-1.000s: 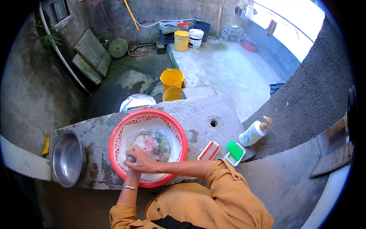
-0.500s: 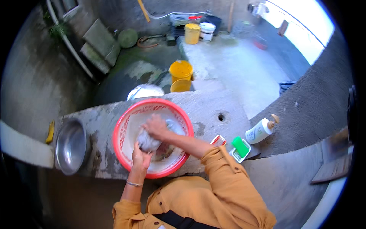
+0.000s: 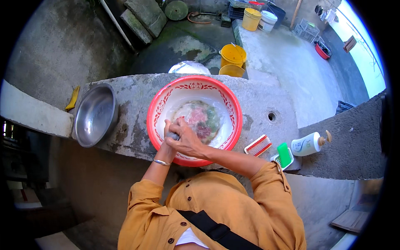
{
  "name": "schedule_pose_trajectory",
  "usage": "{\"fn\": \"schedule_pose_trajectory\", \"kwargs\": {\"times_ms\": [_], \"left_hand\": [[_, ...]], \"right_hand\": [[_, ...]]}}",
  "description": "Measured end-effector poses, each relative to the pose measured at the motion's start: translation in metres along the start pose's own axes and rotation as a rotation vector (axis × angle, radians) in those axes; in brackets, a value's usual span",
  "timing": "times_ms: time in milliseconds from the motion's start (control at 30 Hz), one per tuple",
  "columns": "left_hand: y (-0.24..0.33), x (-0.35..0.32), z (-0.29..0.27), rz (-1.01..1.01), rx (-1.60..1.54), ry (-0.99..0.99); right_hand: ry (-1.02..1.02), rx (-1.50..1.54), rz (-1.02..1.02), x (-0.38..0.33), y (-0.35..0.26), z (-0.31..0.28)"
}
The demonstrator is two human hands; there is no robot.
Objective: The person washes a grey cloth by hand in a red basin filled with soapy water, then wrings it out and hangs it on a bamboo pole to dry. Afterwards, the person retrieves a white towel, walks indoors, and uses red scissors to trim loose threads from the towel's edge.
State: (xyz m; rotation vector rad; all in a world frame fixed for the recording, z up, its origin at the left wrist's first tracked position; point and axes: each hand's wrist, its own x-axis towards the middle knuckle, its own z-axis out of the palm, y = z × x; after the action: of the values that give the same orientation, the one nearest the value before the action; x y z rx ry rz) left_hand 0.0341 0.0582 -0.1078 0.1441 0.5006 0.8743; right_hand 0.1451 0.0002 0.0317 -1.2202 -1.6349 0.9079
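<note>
A wide white basin (image 3: 233, 98) with a red rim and red patterned band stands on the concrete ledge. It holds some water over a pink and green design on its bottom. Above the basin's near-left side my hands are pressed together around a bunched grey cloth (image 3: 172, 136); only a small bit of it shows. My left hand (image 3: 168, 143), below a silver bangle, grips it from the left and is partly hidden. Folded over it from the right is my right hand (image 3: 188, 141), fingers closed.
To the left sit a steel bowl (image 3: 96, 114) and a yellow glove-like item (image 3: 73, 98). On the right are a red-and-white brush (image 3: 258, 146), a green brush (image 3: 284, 155) in a white tray, a pump bottle (image 3: 306, 144) and a hole (image 3: 271, 116). Yellow buckets (image 3: 233, 55) stand beyond the ledge.
Both hands have drawn together toward the basin's near-left side, and the cloth, spread wider before, is now bunched between them. My view has shifted, showing more of the basin's bottom.
</note>
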Motion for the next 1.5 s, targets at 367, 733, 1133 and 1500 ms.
{"fn": "schedule_pose_trajectory", "kwargs": {"times_ms": [367, 733, 1133, 1500], "left_hand": [[-0.026, -0.021, 0.109, 0.182, 0.238, 0.360], [-0.003, -0.022, 0.065, -0.201, 0.278, 0.499], [0.008, -0.019, 0.029, -0.055, -0.051, -0.039], [0.003, -0.033, 0.082, 0.258, 0.213, 0.180]], "right_hand": [[0.292, -0.461, -0.100, 0.063, 0.097, -0.021], [-0.092, -0.779, 0.383, 0.046, 0.127, -0.032], [0.233, -0.040, -0.211, 0.016, 0.009, 0.020], [0.193, -0.796, 0.208, 0.072, 0.110, -0.046]]}}
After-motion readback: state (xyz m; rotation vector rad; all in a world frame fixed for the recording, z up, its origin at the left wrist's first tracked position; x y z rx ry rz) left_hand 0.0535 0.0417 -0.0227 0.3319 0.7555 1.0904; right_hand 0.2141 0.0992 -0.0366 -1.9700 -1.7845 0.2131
